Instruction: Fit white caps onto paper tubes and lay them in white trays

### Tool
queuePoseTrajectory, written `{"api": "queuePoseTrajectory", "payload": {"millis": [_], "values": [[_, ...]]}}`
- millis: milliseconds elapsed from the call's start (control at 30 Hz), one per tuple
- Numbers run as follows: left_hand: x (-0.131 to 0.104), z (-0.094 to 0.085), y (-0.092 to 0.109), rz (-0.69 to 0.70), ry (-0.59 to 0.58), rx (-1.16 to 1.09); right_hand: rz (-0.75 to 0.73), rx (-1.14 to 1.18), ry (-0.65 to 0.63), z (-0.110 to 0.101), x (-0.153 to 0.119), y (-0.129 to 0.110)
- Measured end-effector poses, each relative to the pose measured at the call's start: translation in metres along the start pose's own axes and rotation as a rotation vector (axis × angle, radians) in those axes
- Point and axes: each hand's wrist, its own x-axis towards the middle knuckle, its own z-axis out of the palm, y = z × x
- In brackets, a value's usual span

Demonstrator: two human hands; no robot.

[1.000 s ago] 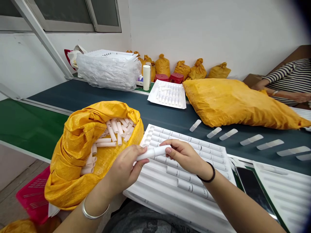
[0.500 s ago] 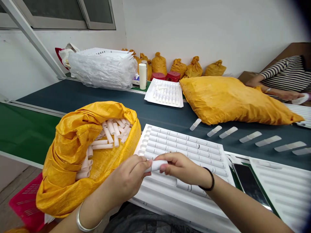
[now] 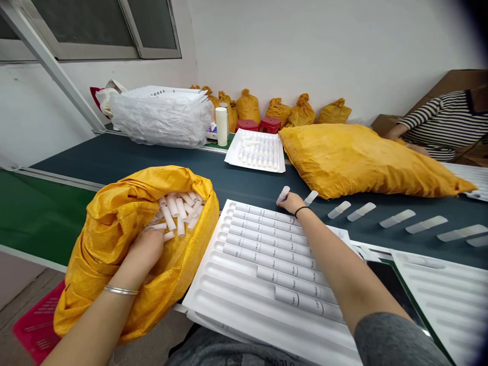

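Note:
My left hand [image 3: 147, 248] reaches into an open yellow woven sack [image 3: 114, 203] and touches the short white tubes [image 3: 180, 208] heaped in it. Its fingertips are hidden among the tubes, so its grip cannot be told. Out over the dark belt, my right hand [image 3: 293, 202] is closed around the lower part of a translucent white tube [image 3: 283, 194] that stands upright, leaning a little to the right. Under my right forearm lies a white grooved tray [image 3: 213, 277] with rows of printed white tubes [image 3: 263, 235]; some grooves at its near side are bare.
Along the dark belt [image 3: 247, 185] stands a line of clear-white tubes [image 3: 362, 212]. Behind them lies a full yellow sack [image 3: 354, 157]. A smaller filled tray [image 3: 257, 165], a plastic-wrapped stack [image 3: 160, 119] and a phone [image 3: 392, 284] are nearby. A person in stripes [image 3: 453, 122] sits at the far right.
My hands were together over the tray, both on a white tube. They have parted: the left went into the sack, and the right moved forward to the belt with a tube.

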Motion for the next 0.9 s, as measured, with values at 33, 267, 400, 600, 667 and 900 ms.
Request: {"api": "queuePoseTrajectory", "payload": {"millis": [33,267,400,600,667,900], "values": [[-0.001,-0.002,0.001,0.015,0.001,-0.021,-0.011,-0.019,-0.007,-0.002,-0.008,0.0],[-0.034,-0.036,0.049,0.185,0.288,-0.425,-0.516,-0.111,-0.312,0.023,-0.139,-0.005],[-0.052,-0.048,0.08,0.304,0.385,-0.686,-0.676,-0.272,-0.215,0.047,-0.184,0.003],[-0.068,-0.053,0.106,0.449,0.372,-0.729,-0.601,0.226,-0.142,0.025,-0.184,-0.001],[-0.073,-0.054,0.115,0.528,0.338,-0.752,-0.624,0.526,-0.177,0.014,-0.182,-0.008],[-0.081,-0.063,0.125,0.667,0.179,-0.691,-1.009,0.605,0.033,-0.012,-0.174,-0.018]]}}
